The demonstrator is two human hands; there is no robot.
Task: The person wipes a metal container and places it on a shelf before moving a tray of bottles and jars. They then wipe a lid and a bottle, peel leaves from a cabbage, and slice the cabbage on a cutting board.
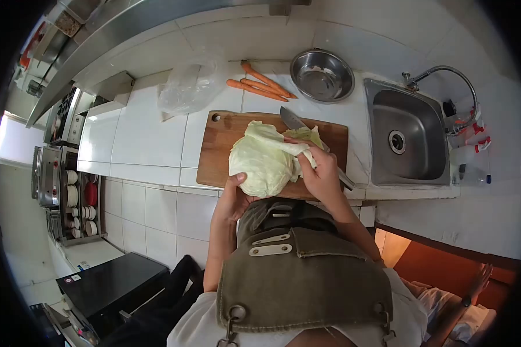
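A pale green cabbage (260,165) rests at the front of a wooden cutting board (214,144). My left hand (233,199) is wrapped round its lower left side, the thumb on top. On the right, my right hand (318,170) grips a leaf (286,146) that is partly lifted off the head. Behind that hand lie a loose leaf (309,136) and a knife (292,118), whose middle is hidden by the leaf and my hand.
Several carrots (257,87), a clear plastic bag (188,95) and a metal bowl (322,75) stand behind the board. To the right is a sink (408,133) with a faucet (446,69). A co-worker's arm (460,306) shows at the lower right.
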